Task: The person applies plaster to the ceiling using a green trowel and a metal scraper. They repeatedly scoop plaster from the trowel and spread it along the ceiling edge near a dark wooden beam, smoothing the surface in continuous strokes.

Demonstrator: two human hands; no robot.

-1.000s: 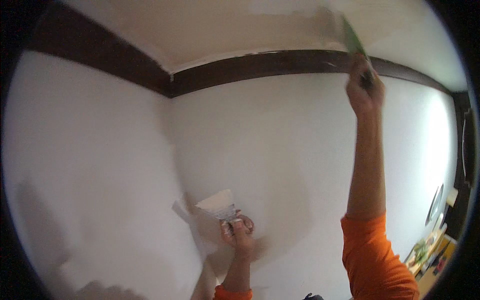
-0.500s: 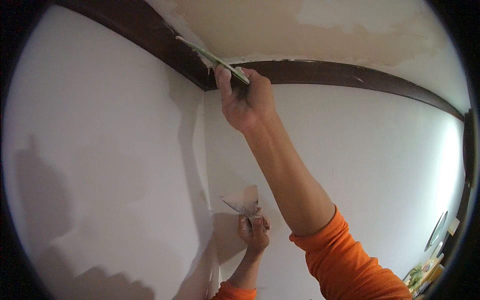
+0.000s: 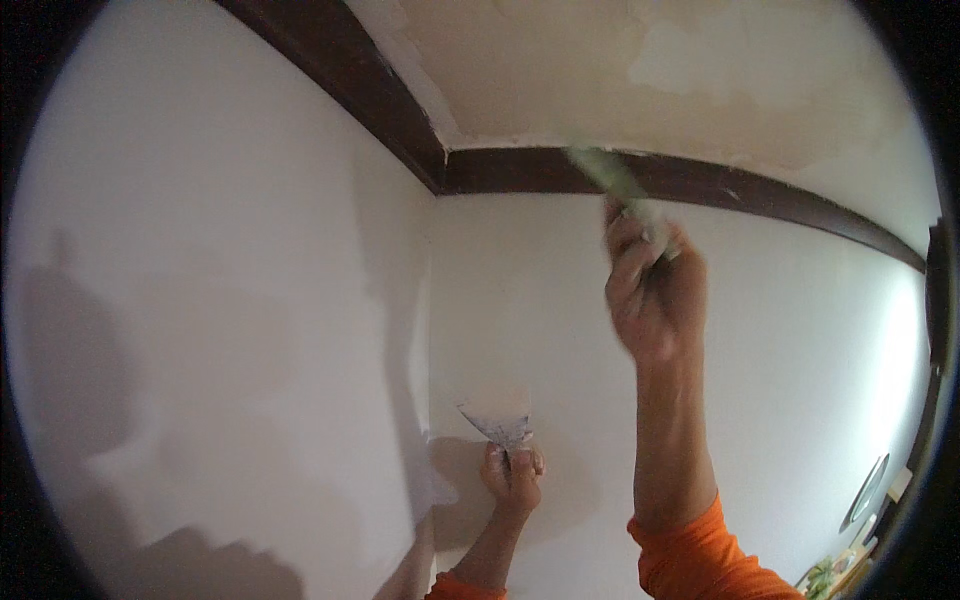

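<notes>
Fingers of the right hand (image 3: pixel 657 290) squeeze a blurry green blade (image 3: pixel 612 175) at the upper middle; the left hand (image 3: pixel 515 482) grips a scraper (image 3: pixel 500 416), lower middle. I'd slide the blade flat and softly along the ceiling (image 3: pixel 540 80).

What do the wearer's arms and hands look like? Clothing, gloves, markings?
Left hand and right hand: both ungloved, no watch or band visible on either wrist. Left sleeve and right sleeve: orange, stopping short of the wrists, much of each forearm bare. No markings made out on the fabric.
</notes>
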